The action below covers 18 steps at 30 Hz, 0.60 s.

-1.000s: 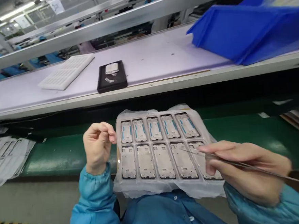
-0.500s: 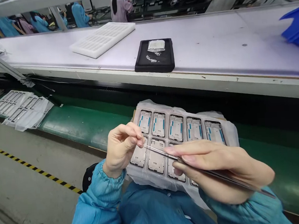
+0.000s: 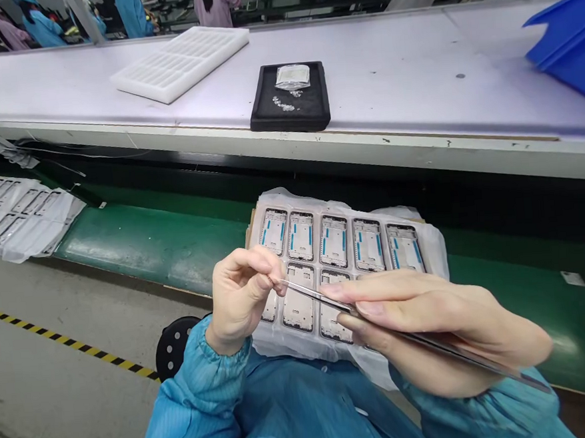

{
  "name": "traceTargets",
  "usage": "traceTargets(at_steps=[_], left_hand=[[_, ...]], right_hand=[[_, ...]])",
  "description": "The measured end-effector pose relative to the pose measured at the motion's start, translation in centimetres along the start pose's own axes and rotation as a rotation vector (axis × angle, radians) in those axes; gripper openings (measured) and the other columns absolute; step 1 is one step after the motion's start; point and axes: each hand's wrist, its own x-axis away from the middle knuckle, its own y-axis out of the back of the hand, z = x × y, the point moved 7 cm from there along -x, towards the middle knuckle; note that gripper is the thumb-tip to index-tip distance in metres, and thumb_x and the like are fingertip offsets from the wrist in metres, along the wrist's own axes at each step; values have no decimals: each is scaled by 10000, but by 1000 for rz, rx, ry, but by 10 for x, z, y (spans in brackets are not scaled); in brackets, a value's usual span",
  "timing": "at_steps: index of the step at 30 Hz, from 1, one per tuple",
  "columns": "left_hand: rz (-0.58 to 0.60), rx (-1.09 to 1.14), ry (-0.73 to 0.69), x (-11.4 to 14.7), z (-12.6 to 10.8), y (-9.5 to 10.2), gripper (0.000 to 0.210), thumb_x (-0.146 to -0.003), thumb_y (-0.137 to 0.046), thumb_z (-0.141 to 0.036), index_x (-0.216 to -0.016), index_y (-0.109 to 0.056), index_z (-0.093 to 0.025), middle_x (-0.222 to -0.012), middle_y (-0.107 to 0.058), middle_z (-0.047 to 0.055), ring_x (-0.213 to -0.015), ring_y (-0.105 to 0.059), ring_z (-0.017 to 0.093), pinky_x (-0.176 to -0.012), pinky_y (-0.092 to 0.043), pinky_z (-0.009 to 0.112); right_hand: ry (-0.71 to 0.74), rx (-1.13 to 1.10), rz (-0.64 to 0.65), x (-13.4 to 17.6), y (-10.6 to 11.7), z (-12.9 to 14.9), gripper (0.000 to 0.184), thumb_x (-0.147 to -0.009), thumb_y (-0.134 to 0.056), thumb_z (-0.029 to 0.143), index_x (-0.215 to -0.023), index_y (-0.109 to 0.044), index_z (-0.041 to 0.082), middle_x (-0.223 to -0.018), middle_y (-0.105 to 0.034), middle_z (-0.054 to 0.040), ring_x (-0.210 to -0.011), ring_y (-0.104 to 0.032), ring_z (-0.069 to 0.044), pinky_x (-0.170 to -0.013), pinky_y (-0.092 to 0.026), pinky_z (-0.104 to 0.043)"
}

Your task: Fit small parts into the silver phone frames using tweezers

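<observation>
Metal tweezers (image 3: pixel 323 298) lie in my right hand (image 3: pixel 435 326), gripped between thumb and fingers with the tips pointing left. Those tips meet the fingertips of my left hand (image 3: pixel 245 296), which is closed in a pinch of thumb and forefinger. Whatever the pinch holds is too small or hidden to make out. Beneath both hands is a translucent plastic tray (image 3: pixel 349 208) of phone frames in two rows. A phone frame (image 3: pixel 333 241) in the far row carries blue strips; frames in the near row are partly covered by my hands.
On the pale shelf ahead sits a black tray (image 3: pixel 260 118) with a small bag (image 3: pixel 292 77) and tiny clear pieces (image 3: pixel 284 105). A white slotted tray (image 3: pixel 163 88) is left, a blue bin (image 3: pixel 568 43) right. More frame trays (image 3: pixel 26 217) lie on the green bench (image 3: pixel 139 246). Co-workers stand beyond.
The view has shifted, so the shelf and trays appear farther left and slightly higher. Both hands keep nearly the same pose, tweezer tips still at my left fingertips.
</observation>
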Motion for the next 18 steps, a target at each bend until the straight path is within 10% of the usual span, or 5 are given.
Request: traceTargets(at_steps=[18], left_hand=[[-77, -23, 224, 17, 6, 8, 168, -864, -793, -280, -800, -714, -146, -670, -549, -2, -605, -541, 93, -553, -475, 210]], right_hand=[[140, 143, 258, 9, -1, -6, 274, -958, -649, 129, -1140, -715, 322, -1072, -797, -11, -879, -793, -220, -734, -681, -283]])
